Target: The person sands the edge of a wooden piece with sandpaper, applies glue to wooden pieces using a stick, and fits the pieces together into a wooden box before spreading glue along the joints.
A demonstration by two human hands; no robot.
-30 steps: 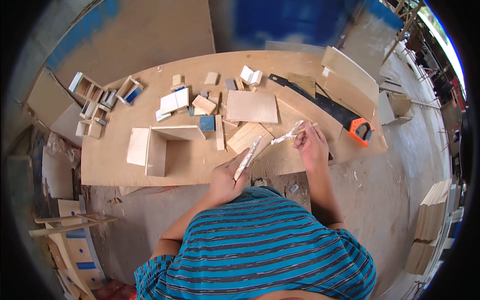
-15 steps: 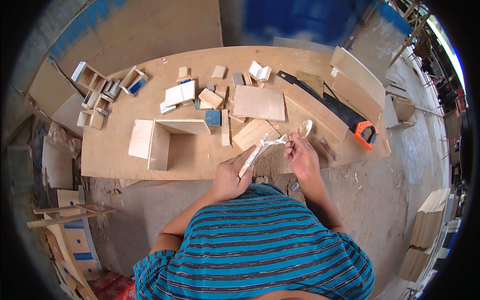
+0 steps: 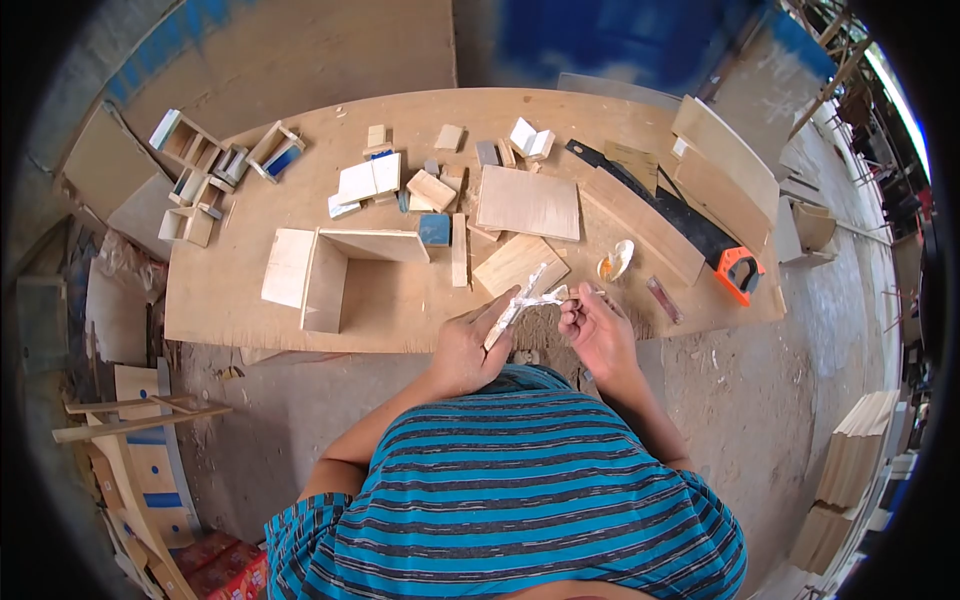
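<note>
My left hand [image 3: 466, 350] grips a narrow wooden piece [image 3: 512, 312] whose edge is covered in white paste. Between the fingers of my right hand [image 3: 602, 335] is a small stick [image 3: 565, 295], its white-smeared end touching the piece. Just beyond my hands lies a square wooden board [image 3: 521, 264] on the table. A shell-like dish [image 3: 616, 260] with white and orange stuff in it rests behind my right hand. To the right of that hand is a small reddish tube-like object [image 3: 664, 299].
On the table [image 3: 230, 318] stand an open wooden box [image 3: 325, 285] at left and small box frames [image 3: 190, 180] at far left. Wood blocks [image 3: 432, 190] and a larger board [image 3: 528, 202] lie mid-table. A handsaw [image 3: 738, 275] with an orange handle lies at right, near leaning panels [image 3: 722, 170].
My right hand has moved left, bringing the stick from near the dish onto the pasted piece. The dish and reddish object now show fully. The whole view has shifted slightly.
</note>
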